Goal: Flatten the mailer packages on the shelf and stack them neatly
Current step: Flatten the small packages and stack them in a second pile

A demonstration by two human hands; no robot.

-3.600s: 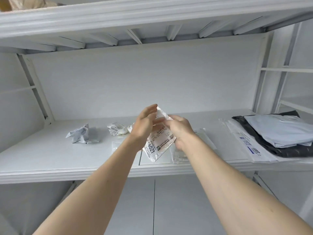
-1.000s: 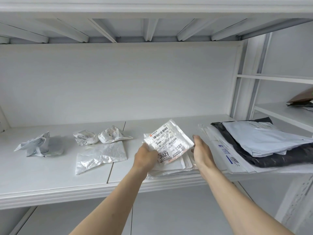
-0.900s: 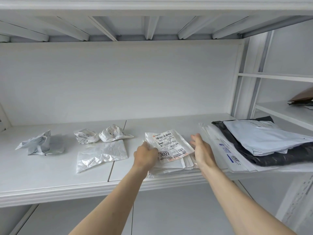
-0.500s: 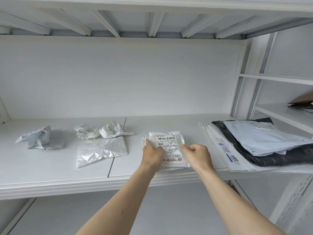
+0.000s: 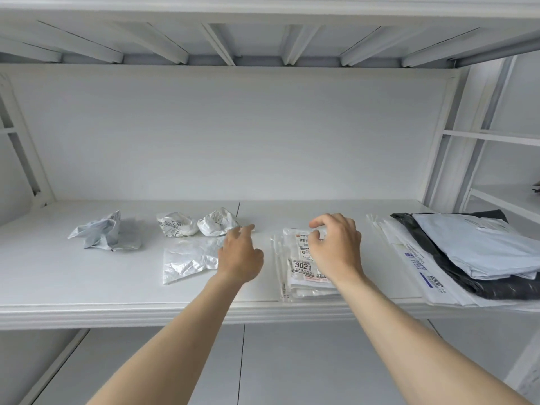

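A small stack of flat white mailers [image 5: 302,271] lies near the front edge of the white shelf [image 5: 117,296]; its top one bears a label reading 3021. My right hand [image 5: 336,247] hovers over that stack with loosely curled fingers and holds nothing. My left hand [image 5: 240,254] reaches left with fingers extended over a half-flattened silvery mailer [image 5: 187,260]. Behind it sit two crumpled white mailers [image 5: 176,224] [image 5: 217,225]. A crumpled grey mailer [image 5: 102,234] lies further left.
At the right end of the shelf lies a pile of large flat mailers, white at the bottom [image 5: 415,267], black in the middle [image 5: 473,276] and pale blue on top [image 5: 479,244]. The upper shelf's slats run overhead. Further shelving stands at the right.
Both hands laid the 3021 mailer flat on the stack and let go. My left hand has moved left toward the silvery mailer; my right hand has lifted above the stack.
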